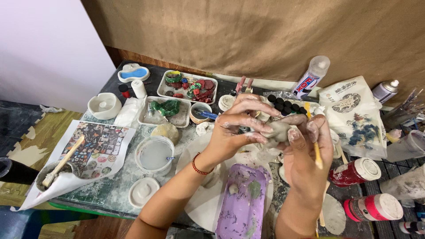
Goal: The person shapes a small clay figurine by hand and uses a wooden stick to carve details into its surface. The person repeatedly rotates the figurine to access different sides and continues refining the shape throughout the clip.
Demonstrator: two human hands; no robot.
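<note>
A small grey clay lump [278,131] sits between both hands, raised above the middle of the table [115,190]. Its long axis runs roughly left to right across the view, tilted a little upward toward the right; which end is the front cannot be told. The left hand [239,126] curls over it from the left, its grip closed around the lump with the fingers [254,119] folded across the top and near side. A red bead bracelet [198,167] circles that wrist. The right hand [307,148] meets it from the right, thumb and forefinger pinched onto the lump's right end, the grip nearly closed; a thin yellow-handled tool [317,152] is tucked along the same fingers, pointing downward. Both hands are smeared with pale clay.

Directly below lies a purple oblong mould [243,201] on a round white board [201,208]. Left of it stand a white cup of cloudy water [155,155] and a low white lid [142,191]. Farther left, a sheet printed with many small pictures [95,148] lies beside a bowl holding a wooden stick [62,163]. Toward the back are a tray of red and green painted pieces [188,86] and a blue-and-white dish [133,72]. On the right are a printed plastic bag [356,117], a tipped spray can [312,77] and two red jars with white caps [358,171].

The table is dark and clay-stained, backed by a brown cloth hanging [265,35] and a white wall [44,44]
</note>
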